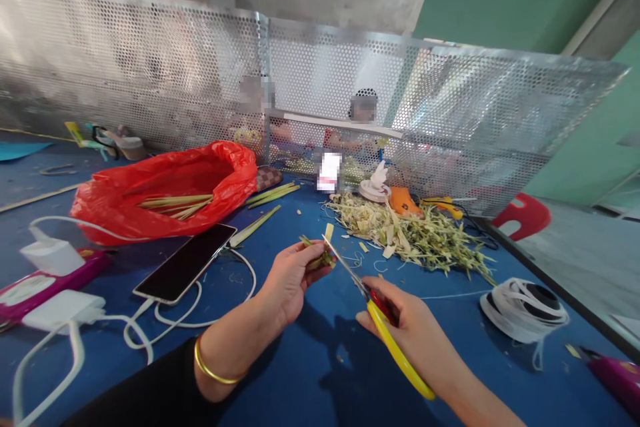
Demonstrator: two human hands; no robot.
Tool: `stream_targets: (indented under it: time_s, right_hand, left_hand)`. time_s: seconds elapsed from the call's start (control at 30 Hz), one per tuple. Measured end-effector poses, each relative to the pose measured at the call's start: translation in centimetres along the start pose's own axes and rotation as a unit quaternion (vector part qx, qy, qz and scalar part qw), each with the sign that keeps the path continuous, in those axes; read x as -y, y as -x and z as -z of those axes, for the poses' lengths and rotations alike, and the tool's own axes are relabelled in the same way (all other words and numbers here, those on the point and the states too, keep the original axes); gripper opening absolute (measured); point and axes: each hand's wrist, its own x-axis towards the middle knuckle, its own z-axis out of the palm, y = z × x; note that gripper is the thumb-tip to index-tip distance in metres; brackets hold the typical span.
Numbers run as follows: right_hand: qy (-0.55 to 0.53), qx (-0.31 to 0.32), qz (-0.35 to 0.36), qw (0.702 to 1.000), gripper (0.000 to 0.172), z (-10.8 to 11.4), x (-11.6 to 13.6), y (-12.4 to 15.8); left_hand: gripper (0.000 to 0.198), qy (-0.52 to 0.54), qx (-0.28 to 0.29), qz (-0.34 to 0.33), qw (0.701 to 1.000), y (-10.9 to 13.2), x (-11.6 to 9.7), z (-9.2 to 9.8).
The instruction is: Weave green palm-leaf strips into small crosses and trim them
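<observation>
Between the fingertips of my left hand [295,277] is a small green and brown plant piece [320,259], partly hidden by the fingers. A pale yellow-green strip [329,232] sticks up beside it. My right hand [400,313] is wrapped round scissors [395,350] with yellow and red handles. Their metal blades point up and left, and the tips are close to the strip; whether they touch it I cannot tell. Beyond my hands lies a heap of green and pale plant scraps [420,237].
A red plastic bag [120,197] with long leaves, a phone [187,263], white cables and chargers [65,310] are at left. A white ribbon roll [523,310] sits at right. A perforated metal screen [320,67] stands behind, with two people beyond it.
</observation>
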Motion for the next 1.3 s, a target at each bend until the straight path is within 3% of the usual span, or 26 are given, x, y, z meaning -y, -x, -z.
stream_targets:
  time_s: [0.47, 0.77, 1.0, 1.17, 1.3]
  right_hand:
    - [-0.100, 0.037, -0.014, 0.994, 0.033, 0.1, 1.6, 0.4]
    - [-0.028, 0.012, 0.012, 0.999, 0.025, -0.4, 0.2, 0.0]
    - [-0.009, -0.013, 0.029, 0.999, 0.031, -0.7, -0.8, -0.4]
    - [0.125, -0.068, 0.018, 0.990, 0.040, 0.8, -1.2, -1.1]
    - [0.311, -0.063, 0.001, 0.948, 0.043, 1.1, -1.9, -1.6]
  left_hand:
    - [0.006, -0.014, 0.020, 0.013, 1.000, 0.1, 0.5, 0.1]
    - [0.004, -0.014, 0.020, 0.024, 0.999, 0.2, 0.2, 0.0]
    - [0.010, -0.011, 0.030, 0.026, 0.999, 0.1, 0.0, -0.1]
    - [0.016, 0.001, 0.028, 0.027, 0.999, 0.0, -0.3, -0.1]
    - [0.019, -0.026, 0.017, 0.002, 1.000, 0.0, -0.4, 0.0]
